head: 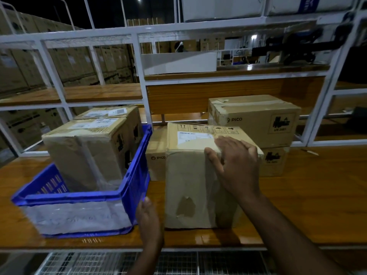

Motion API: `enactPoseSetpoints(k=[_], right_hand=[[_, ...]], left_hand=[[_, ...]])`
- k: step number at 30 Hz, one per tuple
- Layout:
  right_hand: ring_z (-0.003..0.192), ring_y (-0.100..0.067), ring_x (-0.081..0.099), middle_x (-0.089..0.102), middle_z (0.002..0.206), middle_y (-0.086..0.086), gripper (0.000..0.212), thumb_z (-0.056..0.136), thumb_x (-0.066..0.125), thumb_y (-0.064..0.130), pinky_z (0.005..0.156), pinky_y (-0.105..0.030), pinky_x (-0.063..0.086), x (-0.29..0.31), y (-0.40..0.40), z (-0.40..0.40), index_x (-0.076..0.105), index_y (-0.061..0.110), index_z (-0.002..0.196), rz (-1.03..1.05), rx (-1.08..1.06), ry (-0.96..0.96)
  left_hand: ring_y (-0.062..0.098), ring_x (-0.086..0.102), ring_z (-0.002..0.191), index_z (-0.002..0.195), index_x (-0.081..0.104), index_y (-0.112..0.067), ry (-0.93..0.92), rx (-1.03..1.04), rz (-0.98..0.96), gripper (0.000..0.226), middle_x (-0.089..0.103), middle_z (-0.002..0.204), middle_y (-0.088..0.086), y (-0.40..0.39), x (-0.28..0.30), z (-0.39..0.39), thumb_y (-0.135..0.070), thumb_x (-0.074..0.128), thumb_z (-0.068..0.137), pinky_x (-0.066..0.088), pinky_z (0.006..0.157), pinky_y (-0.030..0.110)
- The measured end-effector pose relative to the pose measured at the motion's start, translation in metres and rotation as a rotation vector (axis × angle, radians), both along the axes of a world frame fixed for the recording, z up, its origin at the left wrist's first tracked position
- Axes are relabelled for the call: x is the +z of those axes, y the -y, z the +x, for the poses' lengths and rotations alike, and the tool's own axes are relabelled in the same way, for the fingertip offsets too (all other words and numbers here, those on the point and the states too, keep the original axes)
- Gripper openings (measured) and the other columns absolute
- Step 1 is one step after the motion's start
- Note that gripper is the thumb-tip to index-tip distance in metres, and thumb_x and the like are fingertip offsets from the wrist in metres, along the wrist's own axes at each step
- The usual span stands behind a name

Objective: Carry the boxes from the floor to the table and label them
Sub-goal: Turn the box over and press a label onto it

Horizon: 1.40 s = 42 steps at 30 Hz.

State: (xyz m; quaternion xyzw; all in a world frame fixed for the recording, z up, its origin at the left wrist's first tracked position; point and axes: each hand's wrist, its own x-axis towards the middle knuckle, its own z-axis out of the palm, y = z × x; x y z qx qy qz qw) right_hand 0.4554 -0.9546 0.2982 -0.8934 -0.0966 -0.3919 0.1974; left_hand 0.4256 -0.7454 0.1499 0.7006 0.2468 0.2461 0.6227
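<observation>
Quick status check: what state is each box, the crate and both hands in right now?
Front box: upright on the table, white label on top.
Right hand: fingers spread, pressing the front box's top right edge.
Left hand: open, at the front box's lower left side.
Blue crate: on the table, two labelled boxes inside.
PICO boxes: stacked behind, taped shut.

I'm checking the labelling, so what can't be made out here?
Head view only:
- White label on the front box: print blurred, its right end under the right hand.
- Labels on the crate boxes: too small.
- Left hand: fingers hidden behind the blue crate.
</observation>
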Motion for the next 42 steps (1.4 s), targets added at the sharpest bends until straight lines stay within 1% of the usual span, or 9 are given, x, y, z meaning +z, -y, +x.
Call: enactPoseSetpoints(k=[5, 11, 14, 18, 22, 28, 33, 37, 42], right_hand=[[0.122, -0.02, 0.057, 0.068, 0.127, -0.002, 0.069, 0.099, 0.023, 0.066, 0.102, -0.042, 0.034, 0.002, 0.026, -0.006, 0.066, 0.018, 0.123, 0.171, -0.059, 0.03], [0.108, -0.025, 0.059, 0.067, 0.115, -0.007, 0.074, 0.097, 0.018, 0.072, 0.099, -0.049, 0.042, 0.0, 0.063, -0.016, 0.063, 0.017, 0.117, 0.346, -0.162, 0.016], [0.088, -0.02, 0.057, 0.064, 0.1, -0.007, 0.08, 0.092, 0.016, 0.079, 0.073, -0.037, 0.046, -0.01, 0.084, -0.024, 0.06, 0.016, 0.109, 0.435, -0.204, -0.01], [0.07, -0.019, 0.058, 0.061, 0.081, -0.001, 0.08, 0.087, 0.014, 0.084, 0.059, -0.032, 0.044, -0.035, 0.09, -0.036, 0.058, 0.018, 0.098, 0.561, -0.187, -0.043], [0.066, -0.025, 0.056, 0.056, 0.07, -0.001, 0.08, 0.086, 0.015, 0.086, 0.053, -0.031, 0.034, -0.055, 0.078, -0.042, 0.057, 0.019, 0.078, 0.773, -0.218, -0.209], [0.085, -0.032, 0.066, 0.066, 0.09, -0.006, 0.08, 0.081, 0.021, 0.086, 0.082, -0.053, 0.058, -0.093, 0.05, -0.028, 0.065, 0.02, 0.091, 1.143, -0.157, -0.673], [0.089, -0.042, 0.068, 0.069, 0.108, -0.031, 0.079, 0.088, 0.021, 0.079, 0.08, -0.049, 0.057, -0.126, 0.02, -0.025, 0.058, 0.009, 0.098, 1.488, -0.01, -0.997], [0.067, -0.036, 0.069, 0.072, 0.073, -0.025, 0.095, 0.089, 0.02, 0.079, 0.066, -0.04, 0.054, -0.162, 0.018, -0.015, 0.065, -0.004, 0.089, 1.333, -0.095, -1.189], [0.072, -0.024, 0.06, 0.064, 0.08, -0.006, 0.051, 0.103, 0.037, 0.053, 0.071, -0.037, 0.049, -0.131, 0.04, -0.006, 0.063, 0.015, 0.081, 0.679, -0.3, -0.795]], left_hand=[[0.029, 0.054, 0.13, 0.146, 0.05, -0.015, -0.192, -0.287, -0.385, 0.105, 0.054, 0.146, 0.011, 0.011, -0.04, 0.003, -0.092, 0.042, 0.075, 0.045, 0.109, 0.049], [0.021, 0.064, 0.119, 0.145, 0.05, -0.027, -0.031, -0.456, -0.497, 0.078, 0.063, 0.136, 0.005, 0.032, -0.003, 0.007, -0.077, 0.044, 0.085, 0.059, 0.091, 0.042], [0.019, 0.062, 0.122, 0.143, 0.047, -0.039, 0.066, -0.483, -0.411, 0.067, 0.061, 0.139, 0.001, 0.036, 0.031, 0.002, -0.075, 0.043, 0.088, 0.055, 0.098, 0.05], [0.016, 0.064, 0.117, 0.143, 0.044, -0.04, 0.252, -0.478, -0.108, 0.072, 0.062, 0.133, -0.003, 0.032, 0.09, 0.003, -0.082, 0.044, 0.085, 0.054, 0.096, 0.051], [-0.001, 0.061, 0.109, 0.14, 0.045, -0.037, 0.356, -0.467, 0.294, 0.062, 0.059, 0.129, -0.01, 0.021, 0.152, 0.006, -0.074, 0.046, 0.09, 0.055, 0.089, 0.035], [0.012, 0.05, 0.129, 0.151, 0.039, -0.031, 0.39, -0.429, 0.905, 0.075, 0.048, 0.149, -0.005, 0.029, 0.2, 0.002, -0.07, 0.05, 0.087, 0.05, 0.099, 0.039], [0.015, 0.044, 0.136, 0.154, 0.032, -0.03, 0.332, -0.434, 1.315, 0.07, 0.044, 0.154, -0.004, 0.059, 0.208, -0.006, -0.056, 0.057, 0.093, 0.036, 0.113, 0.039], [0.013, 0.029, 0.148, 0.158, 0.024, -0.031, 0.277, -0.535, 1.464, 0.069, 0.03, 0.163, -0.005, 0.075, 0.192, -0.007, -0.047, 0.056, 0.098, 0.017, 0.121, 0.035], [0.014, 0.028, 0.149, 0.157, 0.027, -0.025, 0.208, -0.63, 1.519, 0.067, 0.029, 0.164, -0.002, 0.08, 0.187, -0.005, -0.044, 0.055, 0.1, 0.02, 0.121, 0.034]])
